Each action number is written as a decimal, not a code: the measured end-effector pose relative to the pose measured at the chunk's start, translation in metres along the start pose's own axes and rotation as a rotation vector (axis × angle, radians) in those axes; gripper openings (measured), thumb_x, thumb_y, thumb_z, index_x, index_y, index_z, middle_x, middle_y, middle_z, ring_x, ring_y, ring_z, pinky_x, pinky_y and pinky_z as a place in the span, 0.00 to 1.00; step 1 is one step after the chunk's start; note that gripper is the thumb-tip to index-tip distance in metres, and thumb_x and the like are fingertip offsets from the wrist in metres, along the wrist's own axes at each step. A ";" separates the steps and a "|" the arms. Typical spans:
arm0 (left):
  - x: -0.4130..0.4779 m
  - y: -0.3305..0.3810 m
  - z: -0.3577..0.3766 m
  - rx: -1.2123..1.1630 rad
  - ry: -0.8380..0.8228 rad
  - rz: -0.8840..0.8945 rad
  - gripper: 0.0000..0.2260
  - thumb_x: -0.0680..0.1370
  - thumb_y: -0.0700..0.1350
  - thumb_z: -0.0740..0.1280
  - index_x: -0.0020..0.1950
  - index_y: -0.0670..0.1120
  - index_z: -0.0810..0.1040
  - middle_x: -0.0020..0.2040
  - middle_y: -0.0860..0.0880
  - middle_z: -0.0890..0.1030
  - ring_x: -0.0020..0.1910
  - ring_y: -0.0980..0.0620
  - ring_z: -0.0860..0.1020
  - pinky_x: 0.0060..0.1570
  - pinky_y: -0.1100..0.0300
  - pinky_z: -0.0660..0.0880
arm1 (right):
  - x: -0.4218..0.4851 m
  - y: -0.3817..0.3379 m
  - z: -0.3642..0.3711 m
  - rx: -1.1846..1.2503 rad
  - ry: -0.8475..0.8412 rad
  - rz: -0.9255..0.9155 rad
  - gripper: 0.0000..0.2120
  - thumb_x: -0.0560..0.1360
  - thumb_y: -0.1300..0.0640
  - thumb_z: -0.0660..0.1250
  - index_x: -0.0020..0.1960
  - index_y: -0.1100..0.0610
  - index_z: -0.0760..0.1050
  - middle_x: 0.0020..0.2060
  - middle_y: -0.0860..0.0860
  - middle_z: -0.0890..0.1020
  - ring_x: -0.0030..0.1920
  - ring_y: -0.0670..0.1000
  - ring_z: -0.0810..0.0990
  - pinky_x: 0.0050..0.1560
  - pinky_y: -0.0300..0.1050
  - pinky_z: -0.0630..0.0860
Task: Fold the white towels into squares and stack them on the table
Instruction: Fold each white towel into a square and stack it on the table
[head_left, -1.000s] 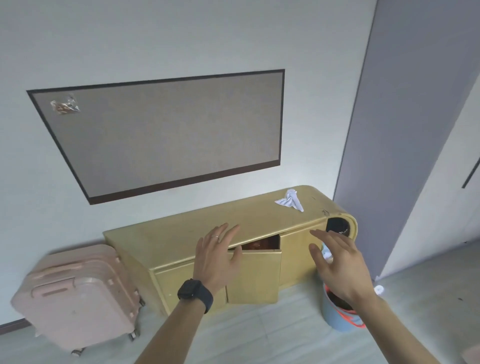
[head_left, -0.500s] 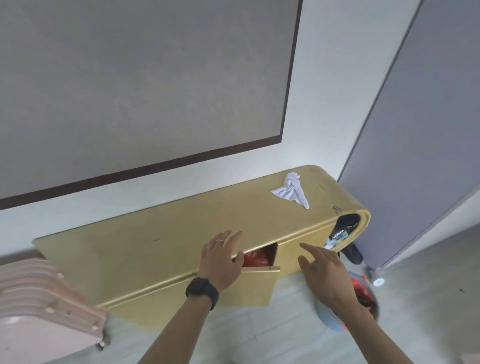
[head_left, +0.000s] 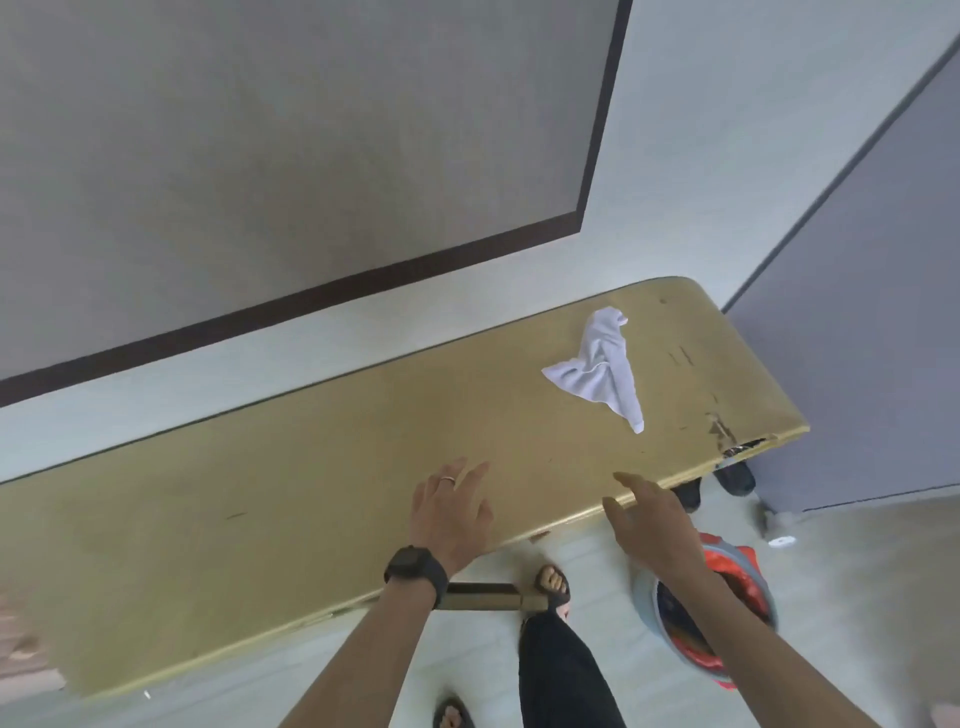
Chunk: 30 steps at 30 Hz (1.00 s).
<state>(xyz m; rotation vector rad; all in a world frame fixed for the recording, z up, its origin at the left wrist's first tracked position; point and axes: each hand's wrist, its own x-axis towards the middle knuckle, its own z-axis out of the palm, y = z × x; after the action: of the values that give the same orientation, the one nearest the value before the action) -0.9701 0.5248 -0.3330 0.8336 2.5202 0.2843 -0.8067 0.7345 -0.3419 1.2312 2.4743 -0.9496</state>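
Towel work has not begun, as I read it: one crumpled white cloth towel (head_left: 602, 371) lies bunched on the long yellow wooden surface (head_left: 311, 467), with no square folded and no stack anywhere in view. It is the only towel I can find.

Left grip (head_left: 449, 514) is over the near edge of the surface, fingers straight and spread wide, holding nothing; whether it touches the wood I cannot tell. Right grip (head_left: 652, 525) is just beside it at the front edge, fingers loosely extended, also empty. The towel sits ahead of the right grip and off to its right, well apart from both, near the rounded end. So all of it is left to do: reach, flatten, fold, place.

The surface shows scuffs and a chipped corner beyond the towel. Ahead of both grips is a pale wall with a large grey panel framed in dark brown (head_left: 311, 156). Right of the right grip stands a grey-lilac door or partition (head_left: 857, 312). Beneath that grip, on the pale floor, is a light blue bucket with red contents (head_left: 727, 597). Below the left grip I see a sandalled foot (head_left: 553, 584).
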 end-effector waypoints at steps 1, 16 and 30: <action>0.015 0.004 0.006 0.003 -0.031 -0.014 0.25 0.79 0.51 0.59 0.77 0.59 0.61 0.78 0.50 0.61 0.75 0.48 0.60 0.73 0.51 0.56 | 0.021 0.002 -0.004 -0.011 -0.015 0.025 0.22 0.79 0.44 0.62 0.71 0.48 0.69 0.67 0.50 0.75 0.68 0.56 0.70 0.63 0.54 0.70; 0.100 -0.020 0.096 0.067 -0.308 -0.060 0.31 0.82 0.56 0.55 0.79 0.62 0.41 0.80 0.55 0.36 0.79 0.49 0.39 0.76 0.43 0.43 | 0.182 0.049 0.009 -0.089 0.097 0.129 0.14 0.82 0.50 0.59 0.60 0.56 0.76 0.60 0.57 0.76 0.56 0.61 0.75 0.54 0.54 0.73; 0.094 0.039 -0.011 -0.320 0.048 0.081 0.31 0.76 0.57 0.65 0.77 0.58 0.59 0.75 0.53 0.65 0.72 0.50 0.64 0.70 0.51 0.63 | 0.093 -0.096 -0.064 0.495 -0.103 -0.058 0.12 0.77 0.60 0.64 0.50 0.44 0.82 0.37 0.49 0.85 0.39 0.50 0.84 0.53 0.54 0.80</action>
<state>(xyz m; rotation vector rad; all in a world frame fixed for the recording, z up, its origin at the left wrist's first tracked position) -1.0217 0.6122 -0.3451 0.8067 2.3975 0.7201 -0.9333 0.7918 -0.2920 1.2017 2.2768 -1.6669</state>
